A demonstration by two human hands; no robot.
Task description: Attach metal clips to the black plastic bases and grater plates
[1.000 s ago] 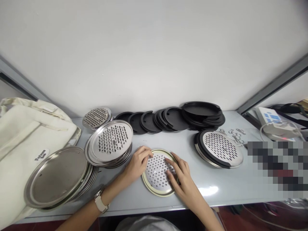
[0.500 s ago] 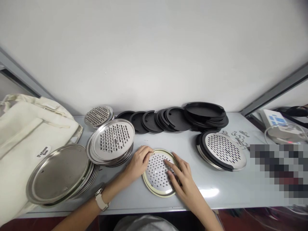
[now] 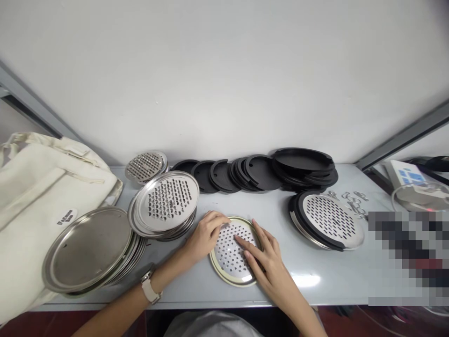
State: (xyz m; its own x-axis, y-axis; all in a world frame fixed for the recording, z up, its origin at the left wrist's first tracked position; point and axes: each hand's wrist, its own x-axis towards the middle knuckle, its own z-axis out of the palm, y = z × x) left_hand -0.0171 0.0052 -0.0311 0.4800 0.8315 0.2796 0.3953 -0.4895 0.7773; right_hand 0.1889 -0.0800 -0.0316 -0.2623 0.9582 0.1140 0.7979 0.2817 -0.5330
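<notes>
Two bare hands are resting on a round perforated steel disc with a yellowish rim (image 3: 233, 250), which is lying flat near the front edge of the pale grey bench (image 3: 315, 276). The left hand (image 3: 205, 234), a pale-strapped watch (image 3: 150, 289) on its wrist, is curling its fingers (image 3: 217, 219) over the disc's upper-left rim, while the right hand (image 3: 268, 262) is lying spread across the holes, its fingers (image 3: 245, 244) wide and flat, gripping nothing.

Just left of the disc, a stack of perforated steel plates (image 3: 166, 203) is crowding the left hand, with a leaning stack of plain steel plates (image 3: 89, 248) beyond it against a cream fabric bag (image 3: 42, 187). A smaller perforated disc (image 3: 145, 164) is sitting by the wall. Behind, a row of overlapping black rubber rings (image 3: 256, 171) is running along the wall. To the right, well apart, a perforated disc fitted in a black ring (image 3: 328, 220) is lying beside small metal clips (image 3: 352, 199).
</notes>
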